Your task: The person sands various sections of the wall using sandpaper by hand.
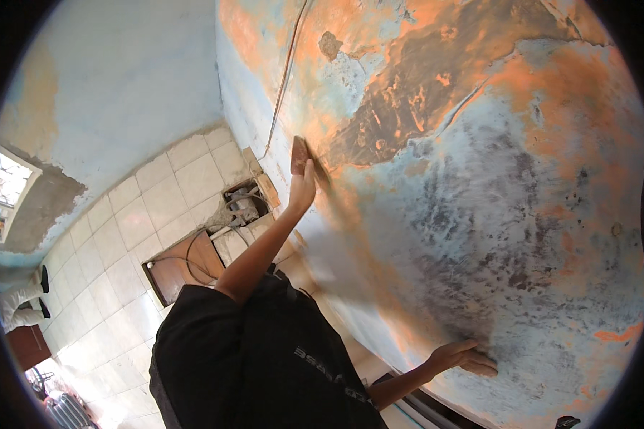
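My left hand [304,189] reaches out to the wall, its fingers closed on a flat reddish-brown piece of sandpaper [298,155]. The sandpaper is held at the edge of the patchy wall [472,207], where blue paint, orange areas and bare grey-brown plaster show. Lower along the same wall, my right hand [465,357] rests with its fingers stretched out against the blue surface and holds nothing. Both bare forearms come out of my black short-sleeved shirt.
A thin cable [285,75] runs along the wall. The tiled floor [132,218] has a recess with a pump-like device [243,206] and, beside it, a brown board [186,264] with a black hose. A person's legs [21,304] are at the far left, below a window [7,179].
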